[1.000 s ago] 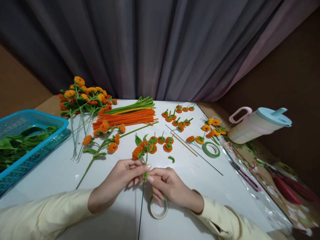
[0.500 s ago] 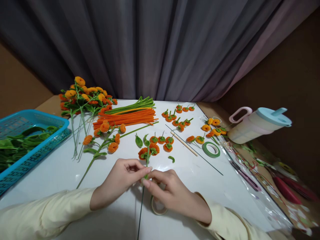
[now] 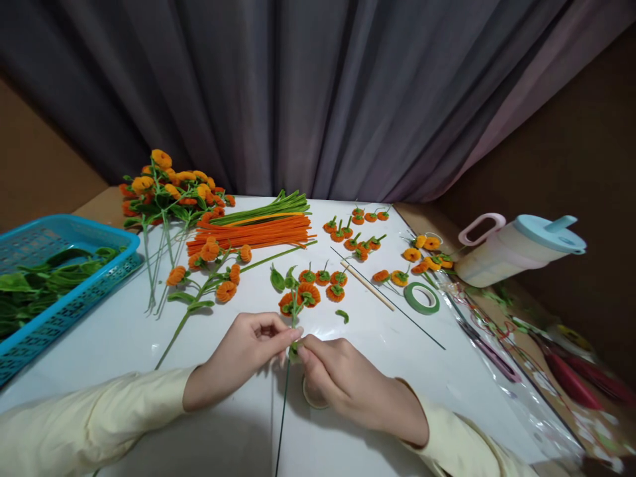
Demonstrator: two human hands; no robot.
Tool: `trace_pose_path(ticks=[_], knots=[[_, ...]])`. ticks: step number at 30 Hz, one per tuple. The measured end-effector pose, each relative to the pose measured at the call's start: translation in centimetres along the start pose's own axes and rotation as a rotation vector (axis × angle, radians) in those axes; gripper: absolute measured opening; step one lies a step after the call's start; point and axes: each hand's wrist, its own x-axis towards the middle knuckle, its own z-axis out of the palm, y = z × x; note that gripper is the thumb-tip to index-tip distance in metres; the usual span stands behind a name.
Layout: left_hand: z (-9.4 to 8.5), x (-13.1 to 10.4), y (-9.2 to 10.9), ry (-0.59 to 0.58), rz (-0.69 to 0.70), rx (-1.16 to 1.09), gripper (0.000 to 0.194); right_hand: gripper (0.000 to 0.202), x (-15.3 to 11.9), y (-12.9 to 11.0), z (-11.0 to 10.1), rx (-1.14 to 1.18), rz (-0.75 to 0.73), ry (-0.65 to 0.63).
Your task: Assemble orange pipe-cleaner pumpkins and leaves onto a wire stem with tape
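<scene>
My left hand (image 3: 248,358) is closed in a pinch on the green stem of a chenille flower spray (image 3: 297,308). Orange blooms and small leaves top the spray, and a thin dark wire (image 3: 282,417) runs down below it. Close beside it, my right hand (image 3: 348,381) is closed with thumb and finger pinched at the stem, on what looks like green floral tape. A small green piece (image 3: 293,351) shows by these fingertips, too covered to name. Under my right hand a tape roll (image 3: 314,397) is partly hidden.
Orange and green chenille stems (image 3: 253,232), a finished spray (image 3: 209,278) and a flower bunch (image 3: 169,189) lie beyond. Left is a blue basket (image 3: 130,246) of leaves. To the right are loose blooms (image 3: 362,248), a stick (image 3: 368,286), green tape (image 3: 422,298), scissors (image 3: 497,358) and a cup (image 3: 501,255).
My right hand has turned and its fingers have drawn closer together by the stem. The tape roll under it sits slightly higher and is more covered. The left hand keeps its pinch.
</scene>
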Motion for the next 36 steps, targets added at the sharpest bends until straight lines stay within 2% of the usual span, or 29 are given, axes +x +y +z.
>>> trace_pose_path(ticks=[4,10,14,20,23,32,36], knots=[[-0.7,0.2,0.6,-0.086,0.009,0.042,0.031,0.028,0.1,0.3,-0.7,0.123,0.044,-0.075],[-1.6,0.7,1.0,-0.165,0.103,0.166,0.026,0.035,0.2,0.7,-0.2,0.323,0.032,-0.045],[-1.4,0.8,0.8,-0.131,0.112,0.198,0.026,0.034,0.3,1.1,0.5,0.385,0.032,-0.004],[-1.0,1.1,0.6,-0.048,0.009,0.152,0.031,0.035,0.4,0.9,0.7,0.427,0.016,-0.005],[-1.2,1.3,0.9,-0.058,0.032,0.194,0.035,0.035,0.4,1.0,0.7,0.481,0.034,-0.004],[-2.7,1.7,1.5,-0.259,0.131,0.46,0.04,0.038,0.7,1.8,1.6,0.779,0.08,0.006],[-3.0,2.0,1.7,-0.33,0.168,0.49,0.039,0.038,1.0,2.1,2.1,1.053,0.118,-0.028]])
